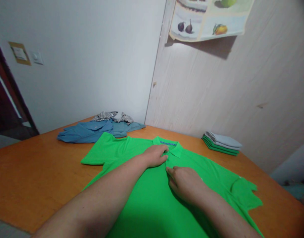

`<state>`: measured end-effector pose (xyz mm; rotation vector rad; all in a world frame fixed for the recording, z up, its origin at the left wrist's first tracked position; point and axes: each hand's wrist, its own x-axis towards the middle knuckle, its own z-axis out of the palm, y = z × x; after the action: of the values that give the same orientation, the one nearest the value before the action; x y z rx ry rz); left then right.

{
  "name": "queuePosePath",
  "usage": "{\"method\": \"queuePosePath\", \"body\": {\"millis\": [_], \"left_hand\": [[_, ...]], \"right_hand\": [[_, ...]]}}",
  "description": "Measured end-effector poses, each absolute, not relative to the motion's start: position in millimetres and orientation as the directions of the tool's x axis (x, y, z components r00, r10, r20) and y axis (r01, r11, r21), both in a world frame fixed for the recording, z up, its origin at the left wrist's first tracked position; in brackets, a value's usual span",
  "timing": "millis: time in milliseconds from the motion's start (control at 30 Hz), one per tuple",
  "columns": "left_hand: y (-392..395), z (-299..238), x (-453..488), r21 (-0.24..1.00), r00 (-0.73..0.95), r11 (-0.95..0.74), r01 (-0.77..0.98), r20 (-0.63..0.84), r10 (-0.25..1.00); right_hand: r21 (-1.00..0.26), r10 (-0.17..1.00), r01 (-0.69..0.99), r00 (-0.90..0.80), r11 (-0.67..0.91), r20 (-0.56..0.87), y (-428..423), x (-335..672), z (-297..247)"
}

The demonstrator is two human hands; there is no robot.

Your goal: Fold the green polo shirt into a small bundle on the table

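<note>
A bright green polo shirt lies spread on the table, its collar at the far side and its short sleeves out to both sides. My left hand is at the top of the front placket, just below the collar, with its fingers curled on the fabric there. Slightly lower and to the right, my right hand has its fingers bent together at the placket's edge. Both hands appear to pinch the cloth; the fingertips are partly hidden and no button can be made out.
An orange-brown table carries everything. At the back left lie loose blue garments with a striped cloth on top. A neat folded stack of grey and green clothes sits back right. Walls rise behind; a fruit poster hangs above.
</note>
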<state>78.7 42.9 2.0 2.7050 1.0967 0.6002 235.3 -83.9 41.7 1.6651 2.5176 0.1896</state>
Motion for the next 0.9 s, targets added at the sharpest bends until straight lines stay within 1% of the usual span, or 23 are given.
{"method": "queuePosePath", "body": {"millis": [100, 200, 300, 433, 567, 767, 900], "left_hand": [[45.2, 4.5, 79.3, 0.236, 0.673, -0.761, 0.604, 0.361, 0.646], [46.8, 5.0, 79.1, 0.197, 0.686, -0.77, 0.607, 0.359, 0.633], [47.5, 4.7, 78.6, 0.196, 0.683, -0.757, 0.623, 0.337, 0.648], [47.0, 4.7, 77.5, 0.193, 0.655, -0.722, 0.665, 0.315, 0.687], [45.7, 5.0, 76.6, 0.19, 0.644, -0.711, 0.677, 0.313, 0.697], [45.8, 3.6, 77.3, 0.188, 0.632, -0.728, 0.66, 0.385, 0.672], [45.4, 2.5, 77.9, 0.154, 0.643, -0.75, 0.643, 0.423, 0.638]], "right_hand": [[0.177, 0.918, 0.903, -0.395, 0.392, -0.019, -84.4, 235.3, 41.3], [0.19, 0.915, 0.899, -0.403, 0.394, 0.01, -85.9, 234.9, 41.4], [0.191, 0.915, 0.901, -0.402, 0.39, 0.028, -86.7, 234.1, 41.9], [0.188, 0.917, 0.902, -0.398, 0.388, 0.021, -86.5, 233.3, 42.4], [0.183, 0.918, 0.904, -0.395, 0.386, 0.016, -86.0, 234.0, 41.6], [0.178, 0.917, 0.903, -0.399, 0.391, 0.01, -85.5, 234.0, 41.2], [0.18, 0.915, 0.901, -0.403, 0.395, 0.012, -85.9, 233.5, 41.9]]}}
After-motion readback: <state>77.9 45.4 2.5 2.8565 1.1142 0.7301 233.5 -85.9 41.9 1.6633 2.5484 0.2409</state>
